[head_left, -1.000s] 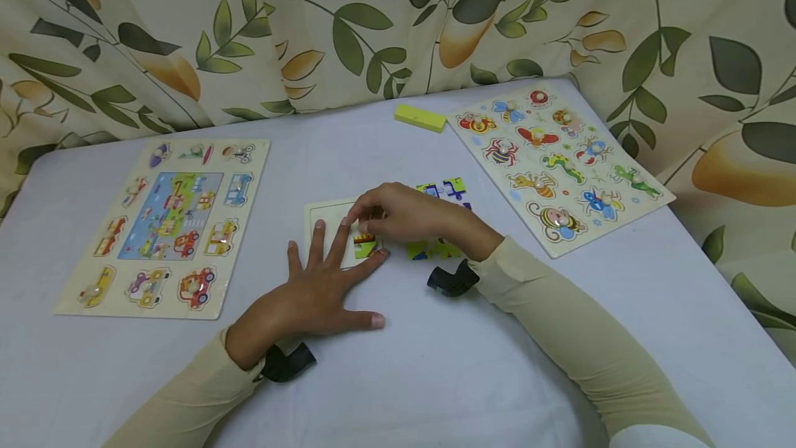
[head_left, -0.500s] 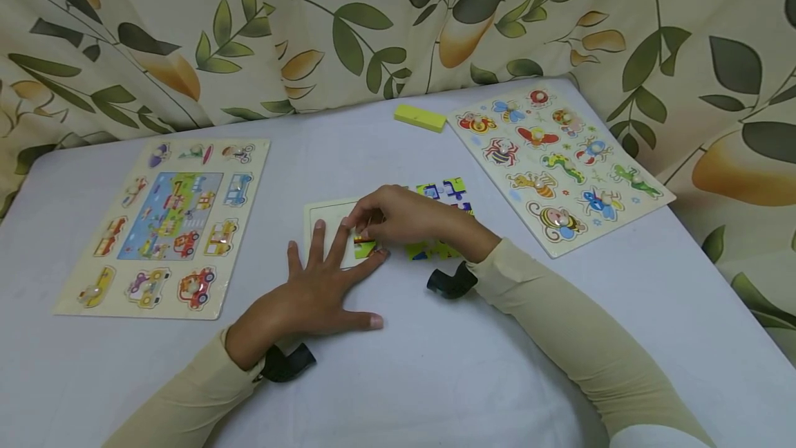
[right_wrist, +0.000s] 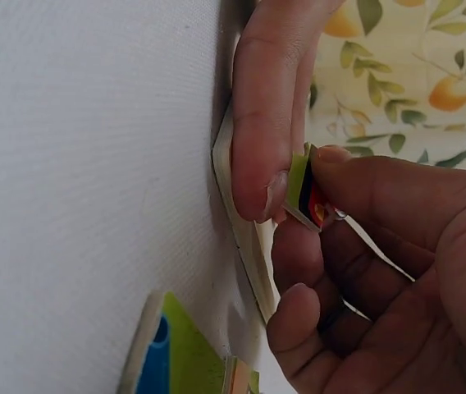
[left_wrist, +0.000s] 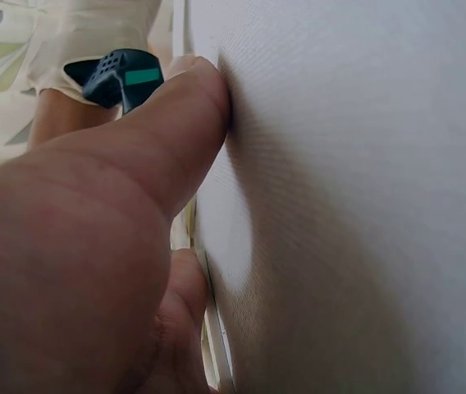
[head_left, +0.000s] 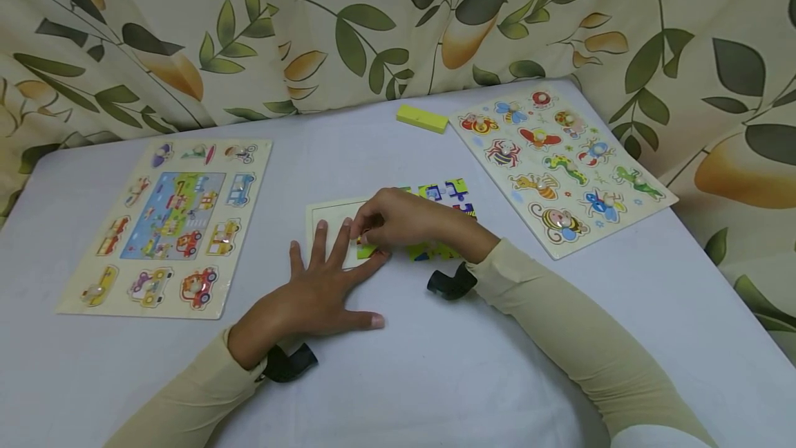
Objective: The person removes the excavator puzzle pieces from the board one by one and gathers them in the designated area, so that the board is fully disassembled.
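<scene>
My left hand (head_left: 317,292) lies with fingers spread, its fingertips on a small pale puzzle tray (head_left: 329,211). In the left wrist view its thumb (left_wrist: 175,123) rests on the white cloth. My right hand (head_left: 407,216) reaches over the tray's right part. Its thumb and fingers pinch a small puzzle piece (right_wrist: 305,193) in green, dark blue and red, tilted above the tray. A green patch of puzzle (head_left: 364,252) shows in the tray between the hands; the right hand hides the rest. Several jigsaw pieces (head_left: 456,189) lie to the right of the tray, partly behind the right wrist.
At left lies a vehicle peg puzzle board (head_left: 233,282); at right, an insect puzzle board (head_left: 562,178). A yellow block (head_left: 421,118) sits near the table's back edge, before a leaf-patterned curtain (head_left: 348,47). Black wrist mounts (head_left: 452,282) hang below both wrists.
The right hand has shifted very slightly toward me over the tray, still pinching. The left hand stays in place, and the whole head view has drifted a little.
</scene>
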`<state>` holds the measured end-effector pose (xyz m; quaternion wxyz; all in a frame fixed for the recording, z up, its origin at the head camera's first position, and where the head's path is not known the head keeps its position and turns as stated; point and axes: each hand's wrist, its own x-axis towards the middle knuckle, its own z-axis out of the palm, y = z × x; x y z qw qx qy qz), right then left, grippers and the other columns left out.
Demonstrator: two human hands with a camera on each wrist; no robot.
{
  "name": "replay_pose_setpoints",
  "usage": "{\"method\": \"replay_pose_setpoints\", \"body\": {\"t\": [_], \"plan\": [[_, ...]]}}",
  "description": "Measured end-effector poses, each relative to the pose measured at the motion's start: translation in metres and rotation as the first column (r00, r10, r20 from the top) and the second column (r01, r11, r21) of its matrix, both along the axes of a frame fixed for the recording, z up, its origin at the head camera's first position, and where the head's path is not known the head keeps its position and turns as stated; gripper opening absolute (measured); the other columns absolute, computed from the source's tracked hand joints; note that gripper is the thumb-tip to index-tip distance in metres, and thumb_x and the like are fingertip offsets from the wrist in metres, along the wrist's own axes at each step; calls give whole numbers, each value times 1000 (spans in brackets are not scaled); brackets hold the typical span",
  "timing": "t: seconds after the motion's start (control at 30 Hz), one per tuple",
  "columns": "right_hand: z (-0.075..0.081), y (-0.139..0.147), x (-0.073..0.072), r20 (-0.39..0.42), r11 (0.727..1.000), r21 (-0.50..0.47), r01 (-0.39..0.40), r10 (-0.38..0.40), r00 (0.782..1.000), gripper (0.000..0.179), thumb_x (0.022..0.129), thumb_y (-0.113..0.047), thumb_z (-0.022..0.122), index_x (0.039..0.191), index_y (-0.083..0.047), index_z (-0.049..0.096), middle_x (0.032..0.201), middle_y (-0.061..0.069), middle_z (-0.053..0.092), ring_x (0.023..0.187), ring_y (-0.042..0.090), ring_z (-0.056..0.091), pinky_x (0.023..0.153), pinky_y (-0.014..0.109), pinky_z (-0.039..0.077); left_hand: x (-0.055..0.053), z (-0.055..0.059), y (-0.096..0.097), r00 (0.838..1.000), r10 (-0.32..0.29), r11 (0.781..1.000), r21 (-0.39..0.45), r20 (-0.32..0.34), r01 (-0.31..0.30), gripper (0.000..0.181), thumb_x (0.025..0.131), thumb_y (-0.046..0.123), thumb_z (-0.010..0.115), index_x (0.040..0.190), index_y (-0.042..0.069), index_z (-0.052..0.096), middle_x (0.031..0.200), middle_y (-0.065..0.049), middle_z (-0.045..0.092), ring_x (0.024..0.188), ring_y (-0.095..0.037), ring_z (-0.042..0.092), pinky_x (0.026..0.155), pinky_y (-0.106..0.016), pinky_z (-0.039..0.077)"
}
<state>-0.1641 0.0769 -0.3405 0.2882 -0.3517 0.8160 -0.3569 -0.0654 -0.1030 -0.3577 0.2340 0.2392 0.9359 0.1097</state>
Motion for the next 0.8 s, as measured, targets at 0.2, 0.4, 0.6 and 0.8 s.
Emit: {"method": "replay_pose_setpoints", "body": {"t": [0.2,0.4,0.6,0.8], "plan": [[-3,0,-1,-11,999,-14,-36,36,999,13,92,-3,65,100,-8,73,92,-3,69,83,13,60,79,27,49,0,-1,-1,1000,5,1000,-5,5,-5,90,79,77,56,153,44,19,157,-13,-26,134,-47,-32,95,-78,-10],[-2,3,-4,-23,999,-43,-16,15,1000,16,93,-2,63,103,-8,73,98,-4,69,88,13,61,83,28,49,-1,-1,1,1000,9,1000,-16,3,-9,90,78,77,57,153,45,19,157,-12,-26,134,-47,-32,95,-78,-9],[3,8,-8,-18,997,-76,-2,1,1000,17,94,-1,62,105,-6,74,102,0,71,90,15,61,84,30,48,-1,0,2,1000,11,1000,-26,3,-11,91,78,76,57,154,44,18,157,-11,-26,135,-47,-31,96,-78,-9],[7,16,-11,-59,999,-42,10,-12,998,18,95,-1,60,108,-6,72,100,-1,69,90,16,61,81,31,48,-1,0,2,1000,17,999,-38,-5,-17,91,78,77,57,154,43,19,158,-14,-23,136,-47,-29,96,-78,-7]]}}
